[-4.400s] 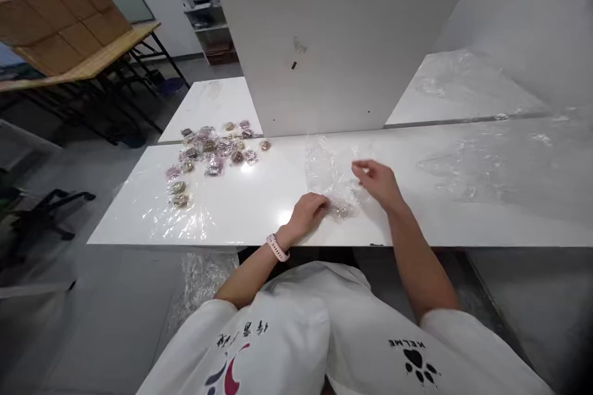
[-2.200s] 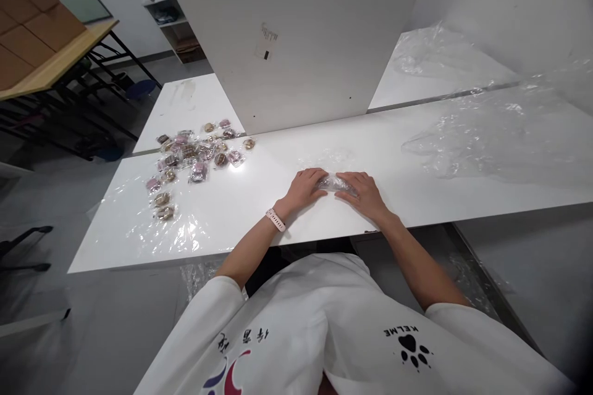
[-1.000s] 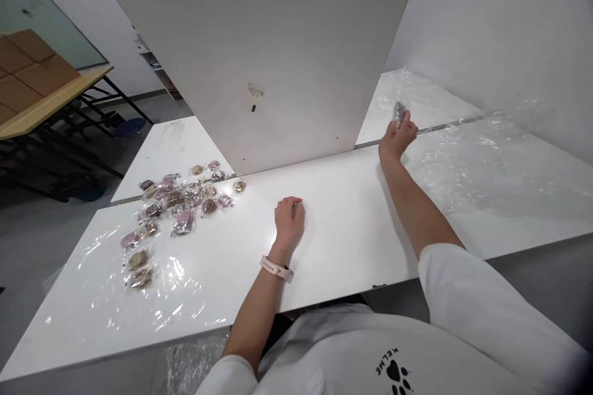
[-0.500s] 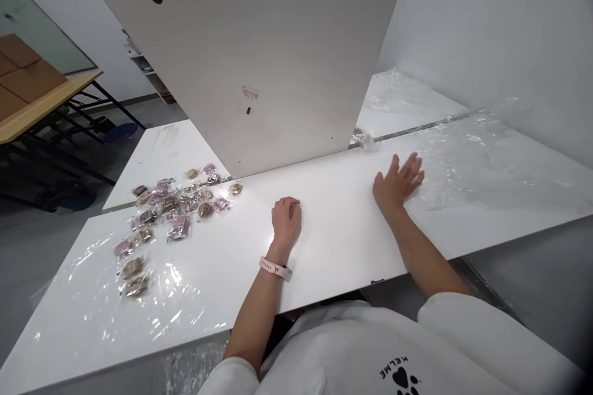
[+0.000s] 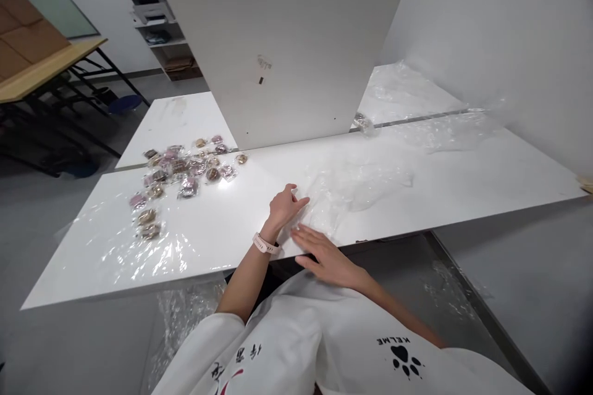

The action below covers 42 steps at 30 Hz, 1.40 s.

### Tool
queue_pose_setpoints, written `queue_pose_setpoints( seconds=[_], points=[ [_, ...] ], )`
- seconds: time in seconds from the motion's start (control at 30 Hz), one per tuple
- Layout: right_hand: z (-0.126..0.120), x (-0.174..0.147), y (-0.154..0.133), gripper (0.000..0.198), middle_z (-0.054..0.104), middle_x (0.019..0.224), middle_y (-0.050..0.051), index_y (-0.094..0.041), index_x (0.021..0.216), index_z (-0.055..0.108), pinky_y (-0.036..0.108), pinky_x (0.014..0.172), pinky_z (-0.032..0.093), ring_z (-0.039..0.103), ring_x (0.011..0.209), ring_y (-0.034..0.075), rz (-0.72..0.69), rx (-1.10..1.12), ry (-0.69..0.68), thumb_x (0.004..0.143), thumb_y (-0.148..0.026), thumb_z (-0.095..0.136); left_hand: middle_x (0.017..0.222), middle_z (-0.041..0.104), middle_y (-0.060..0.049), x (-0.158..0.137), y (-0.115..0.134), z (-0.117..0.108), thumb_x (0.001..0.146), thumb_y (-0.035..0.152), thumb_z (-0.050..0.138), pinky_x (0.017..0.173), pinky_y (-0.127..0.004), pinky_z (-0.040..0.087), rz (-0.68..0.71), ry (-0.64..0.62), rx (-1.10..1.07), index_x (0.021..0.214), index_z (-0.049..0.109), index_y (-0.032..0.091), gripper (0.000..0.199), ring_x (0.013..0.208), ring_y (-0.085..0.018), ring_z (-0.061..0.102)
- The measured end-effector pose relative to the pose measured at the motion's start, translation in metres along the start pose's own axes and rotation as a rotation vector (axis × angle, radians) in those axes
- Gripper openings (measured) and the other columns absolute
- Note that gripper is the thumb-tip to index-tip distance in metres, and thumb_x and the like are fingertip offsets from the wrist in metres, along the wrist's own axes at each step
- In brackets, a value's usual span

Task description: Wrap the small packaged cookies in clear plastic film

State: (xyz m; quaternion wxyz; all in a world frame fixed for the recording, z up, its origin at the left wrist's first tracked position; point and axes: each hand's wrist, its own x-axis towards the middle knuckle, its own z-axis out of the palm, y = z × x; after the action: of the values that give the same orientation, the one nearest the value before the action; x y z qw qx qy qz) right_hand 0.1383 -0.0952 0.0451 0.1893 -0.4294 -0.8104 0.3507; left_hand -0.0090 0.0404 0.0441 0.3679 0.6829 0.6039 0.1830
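A crumpled sheet of clear plastic film lies on the white table in front of me. My left hand, with a pink band at the wrist, rests by the film's left end. Its thumb points out to the right, apart from the fingers, which are bent and partly hidden. Closer to my body, over the table's front edge, my right hand reaches left with fingers stretched and thumb apart. Its fingertips lie near the film's close end; whether they touch it is unclear. Neither hand visibly grips anything.
Several small clear packets with brown, pink and tan pieces lie on the table's left part. A tall grey panel stands at the back edge. More clear film lies at the back right. Film hangs below the table.
The right hand has come from the table's right side to near the left hand. Clear film now lies in the middle, shifted leftward. The left hand's thumb has swung outward. The view has shifted.
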Motion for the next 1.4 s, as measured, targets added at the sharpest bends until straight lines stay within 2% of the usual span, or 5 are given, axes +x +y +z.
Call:
queue_pose_setpoints(
  seconds=[0.27, 0.43, 0.87, 1.17, 1.4],
  points=[
    [-0.131, 0.013, 0.090, 0.047, 0.062, 0.135, 0.013, -0.022, 0.131, 0.063, 0.054, 0.108, 0.042, 0.054, 0.127, 0.032, 0.331, -0.160, 0.821, 0.096, -0.048, 0.045, 0.080, 0.067, -0.003, -0.040, -0.033, -0.028, 0.085, 0.025, 0.057, 0.062, -0.027, 0.043, 0.035, 0.105, -0.206, 0.077, 0.056, 0.020, 0.009, 0.071, -0.016, 0.060],
    [-0.159, 0.056, 0.184, 0.076, 0.054, 0.142, 0.023, -0.012, 0.143, 0.050, 0.061, 0.107, 0.036, 0.043, 0.134, 0.044, 0.718, -0.349, 0.599, 0.080, -0.050, 0.064, 0.071, 0.067, 0.001, -0.039, -0.047, -0.050, 0.080, 0.019, 0.060, 0.054, -0.024, 0.044, -0.054, 0.173, -0.584, 0.090, 0.052, 0.020, 0.013, 0.056, -0.011, 0.059],
    [-0.210, 0.054, 0.129, 0.019, 0.069, 0.086, 0.003, -0.021, 0.074, 0.064, 0.033, 0.085, 0.048, 0.061, 0.086, 0.015, -0.058, 0.415, 1.084, 0.063, -0.026, 0.079, 0.087, 0.069, 0.003, -0.054, -0.009, -0.191, 0.075, 0.015, 0.079, 0.080, -0.030, 0.057, 0.704, 0.716, -0.426, 0.117, 0.062, 0.029, 0.048, 0.083, -0.014, 0.068],
    [-0.150, -0.015, 0.169, 0.005, 0.070, 0.115, 0.012, -0.022, 0.076, 0.067, 0.045, 0.102, 0.045, 0.062, 0.114, 0.029, 0.318, 0.019, 0.819, 0.074, -0.028, 0.066, 0.087, 0.073, 0.001, -0.127, -0.051, -0.083, 0.089, 0.019, 0.061, 0.097, -0.044, 0.043, 0.492, 0.330, -0.010, 0.120, 0.062, 0.029, 0.032, 0.086, -0.019, 0.066],
    [-0.123, -0.021, 0.084, 0.034, 0.066, 0.129, 0.007, -0.028, 0.119, 0.066, 0.044, 0.094, 0.052, 0.057, 0.123, 0.030, 0.192, -0.284, 0.793, 0.092, -0.045, 0.054, 0.093, 0.073, -0.002, -0.161, -0.037, -0.070, 0.090, 0.019, 0.048, 0.085, -0.034, 0.046, 0.301, 0.024, 0.024, 0.107, 0.067, 0.028, 0.027, 0.083, -0.018, 0.063]
  ],
)
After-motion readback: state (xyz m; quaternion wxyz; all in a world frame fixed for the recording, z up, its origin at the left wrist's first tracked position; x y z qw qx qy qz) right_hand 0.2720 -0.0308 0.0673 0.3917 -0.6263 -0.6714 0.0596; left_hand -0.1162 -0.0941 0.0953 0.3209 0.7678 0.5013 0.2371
